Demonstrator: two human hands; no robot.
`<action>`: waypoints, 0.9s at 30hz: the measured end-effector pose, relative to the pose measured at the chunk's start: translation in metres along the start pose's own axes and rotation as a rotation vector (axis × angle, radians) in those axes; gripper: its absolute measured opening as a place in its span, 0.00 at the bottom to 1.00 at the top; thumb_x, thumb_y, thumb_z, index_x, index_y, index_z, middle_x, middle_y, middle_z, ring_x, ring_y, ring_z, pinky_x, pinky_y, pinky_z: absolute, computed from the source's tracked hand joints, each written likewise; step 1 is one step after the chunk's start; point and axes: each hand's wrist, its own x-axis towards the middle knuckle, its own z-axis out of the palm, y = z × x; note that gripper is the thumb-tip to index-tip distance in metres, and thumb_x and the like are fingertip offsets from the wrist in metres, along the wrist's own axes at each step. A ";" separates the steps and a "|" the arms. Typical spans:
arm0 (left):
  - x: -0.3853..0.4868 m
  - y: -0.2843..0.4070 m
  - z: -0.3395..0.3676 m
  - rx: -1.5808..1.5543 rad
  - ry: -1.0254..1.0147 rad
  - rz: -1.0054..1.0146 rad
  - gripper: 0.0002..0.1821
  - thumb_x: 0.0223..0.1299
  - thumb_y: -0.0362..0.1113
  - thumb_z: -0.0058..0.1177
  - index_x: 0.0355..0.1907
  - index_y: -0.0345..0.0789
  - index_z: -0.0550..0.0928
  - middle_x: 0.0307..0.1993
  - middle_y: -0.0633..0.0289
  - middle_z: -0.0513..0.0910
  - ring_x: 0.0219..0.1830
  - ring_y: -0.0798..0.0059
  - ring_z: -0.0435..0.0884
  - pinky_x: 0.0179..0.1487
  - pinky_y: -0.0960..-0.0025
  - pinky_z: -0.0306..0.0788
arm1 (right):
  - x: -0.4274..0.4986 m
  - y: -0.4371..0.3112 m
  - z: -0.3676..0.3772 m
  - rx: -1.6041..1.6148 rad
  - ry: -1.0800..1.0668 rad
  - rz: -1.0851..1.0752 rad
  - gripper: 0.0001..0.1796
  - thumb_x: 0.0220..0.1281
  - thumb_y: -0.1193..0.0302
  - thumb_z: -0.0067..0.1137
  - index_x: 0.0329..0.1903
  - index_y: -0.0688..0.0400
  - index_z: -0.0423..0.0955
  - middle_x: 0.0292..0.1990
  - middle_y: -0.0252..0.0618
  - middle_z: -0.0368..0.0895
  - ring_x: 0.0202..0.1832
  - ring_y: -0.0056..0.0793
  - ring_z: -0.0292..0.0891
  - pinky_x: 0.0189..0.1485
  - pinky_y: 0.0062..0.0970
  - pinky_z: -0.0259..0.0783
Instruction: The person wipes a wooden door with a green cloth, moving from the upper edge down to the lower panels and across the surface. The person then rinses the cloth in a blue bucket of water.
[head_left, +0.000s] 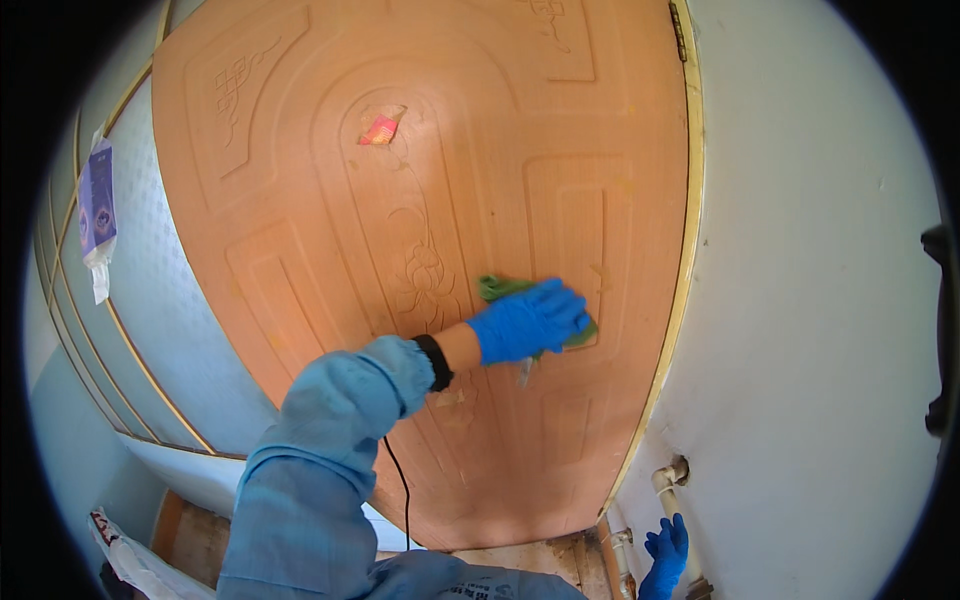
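Note:
My left hand wears a blue rubber glove and presses a green cloth against a wooden door. Parts of the cloth stick out above and below the glove; the rest is hidden under it. The door bears carved panels and a lotus flower relief. Down at the lower right, my right hand, gloved in blue too, is raised with its fingers somewhat apart and nothing in it. It appears in front of or close beside a white pipe.
A torn red paper scrap sticks to the door. Hinges and a pale frame border a white wall on the right. A purple tissue pack hangs at left. A black cord runs down below my left forearm.

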 end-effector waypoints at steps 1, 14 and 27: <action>-0.006 -0.013 -0.011 0.058 0.150 -0.046 0.22 0.58 0.41 0.59 0.55 0.39 0.78 0.51 0.56 0.78 0.51 0.56 0.77 0.60 0.56 0.72 | 0.002 0.002 -0.005 -0.019 0.022 0.015 0.27 0.73 0.72 0.51 0.72 0.53 0.67 0.61 0.42 0.77 0.43 0.26 0.78 0.49 0.27 0.75; -0.230 -0.135 -0.135 0.672 0.977 -1.225 0.20 0.68 0.43 0.56 0.57 0.33 0.82 0.50 0.46 0.83 0.54 0.47 0.80 0.58 0.54 0.73 | 0.023 -0.012 -0.038 -0.032 0.210 0.049 0.26 0.70 0.68 0.57 0.69 0.53 0.70 0.51 0.34 0.82 0.38 0.25 0.80 0.41 0.22 0.74; -0.026 -0.090 -0.053 0.666 0.787 -0.869 0.27 0.63 0.49 0.61 0.62 0.39 0.80 0.58 0.48 0.78 0.54 0.50 0.77 0.56 0.55 0.71 | 0.039 0.001 -0.056 -0.502 0.212 -0.498 0.22 0.72 0.73 0.55 0.67 0.57 0.72 0.52 0.39 0.84 0.51 0.31 0.79 0.52 0.32 0.75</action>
